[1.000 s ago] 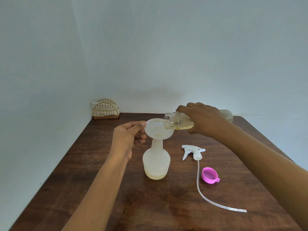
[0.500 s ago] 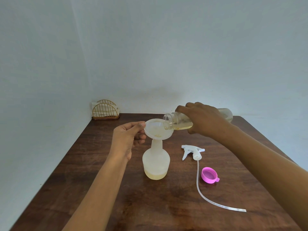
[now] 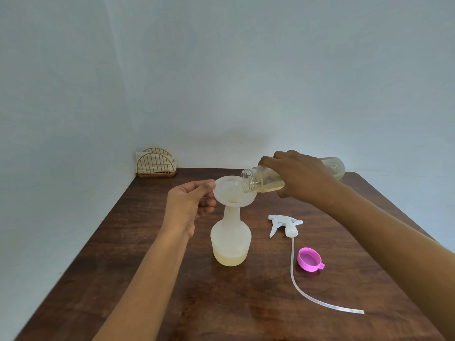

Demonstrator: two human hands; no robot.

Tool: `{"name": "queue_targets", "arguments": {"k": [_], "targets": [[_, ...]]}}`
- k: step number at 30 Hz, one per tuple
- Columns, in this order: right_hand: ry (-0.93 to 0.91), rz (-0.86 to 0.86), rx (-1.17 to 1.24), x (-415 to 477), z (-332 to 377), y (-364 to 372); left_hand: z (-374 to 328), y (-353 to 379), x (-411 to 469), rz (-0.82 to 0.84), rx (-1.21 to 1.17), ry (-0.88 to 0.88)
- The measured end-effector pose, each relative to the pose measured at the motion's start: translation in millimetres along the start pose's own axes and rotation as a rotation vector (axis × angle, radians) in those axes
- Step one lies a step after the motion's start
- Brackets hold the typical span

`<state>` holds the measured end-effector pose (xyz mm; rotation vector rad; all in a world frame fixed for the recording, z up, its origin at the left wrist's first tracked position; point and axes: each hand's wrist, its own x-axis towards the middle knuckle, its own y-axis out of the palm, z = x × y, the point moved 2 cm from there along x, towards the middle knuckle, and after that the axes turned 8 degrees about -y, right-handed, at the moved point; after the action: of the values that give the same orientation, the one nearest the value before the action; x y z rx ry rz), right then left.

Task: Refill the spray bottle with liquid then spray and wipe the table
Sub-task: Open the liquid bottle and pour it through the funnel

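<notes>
Pinching the funnel's (image 3: 233, 193) left rim, the left hand (image 3: 188, 205) steadies it atop the spray bottle (image 3: 231, 239), which stands mid-table with yellowish liquid at its bottom. Right hand (image 3: 301, 177) grips a clear refill bottle (image 3: 264, 179) tipped sideways, mouth over the funnel. Right of the bottle lie the trigger sprayer head (image 3: 285, 223) and, nearer, a pink cap (image 3: 309, 259) on the wooden table (image 3: 123, 279). A napkin holder (image 3: 155, 163) sits at the far left corner.

Setting: this is looking like a plain room in a home. A dark wood table (image 3: 246, 303) is sitting pushed into a corner of two bare pale walls (image 3: 246, 70). A gold wire napkin holder (image 3: 155, 166) is standing at its far left corner, holding white napkins (image 3: 138, 155).
</notes>
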<state>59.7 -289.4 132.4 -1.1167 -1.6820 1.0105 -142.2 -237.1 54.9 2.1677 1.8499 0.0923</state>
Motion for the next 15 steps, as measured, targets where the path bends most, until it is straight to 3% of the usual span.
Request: {"name": "queue_targets", "arguments": {"k": [15], "targets": [[-0.011, -0.007, -0.012, 0.1, 1.1, -1.4, 0.1, 0.3, 0.4, -0.001, -0.011, 0.002]]}}
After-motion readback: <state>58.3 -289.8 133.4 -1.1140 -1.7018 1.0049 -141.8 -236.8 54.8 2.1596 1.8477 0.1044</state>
